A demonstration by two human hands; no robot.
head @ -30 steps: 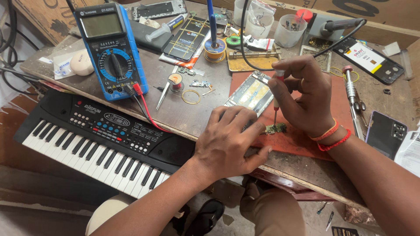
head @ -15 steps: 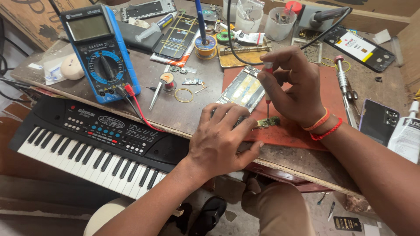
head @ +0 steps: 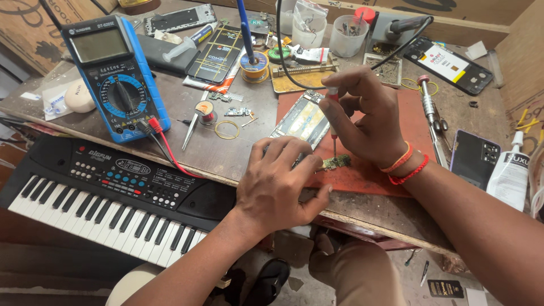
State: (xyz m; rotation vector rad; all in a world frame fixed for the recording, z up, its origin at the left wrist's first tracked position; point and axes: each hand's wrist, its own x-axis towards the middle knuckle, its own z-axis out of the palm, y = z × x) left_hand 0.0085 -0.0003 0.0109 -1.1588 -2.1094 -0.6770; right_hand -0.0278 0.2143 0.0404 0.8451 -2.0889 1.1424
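Observation:
My right hand (head: 362,119) holds a small red-tipped screwdriver (head: 332,133) upright, its tip down on a little green circuit board (head: 335,164) lying on a red work mat (head: 362,175). My left hand (head: 280,184) rests on the mat's near edge, its fingers pinning the board from the left. An opened phone frame (head: 303,119) lies just behind my left hand. Red and orange bands circle my right wrist.
A blue multimeter (head: 113,73) with red and black leads stands at the left. A black electronic keyboard (head: 102,192) sits below the bench edge. Tweezers (head: 190,127), a solder spool (head: 255,65), phones (head: 453,65), a white bottle (head: 510,175) and plastic cups clutter the wooden bench.
Both hands stay on the circuit board with the screwdriver upright. The view has shifted slightly, with the hands now lower and more central.

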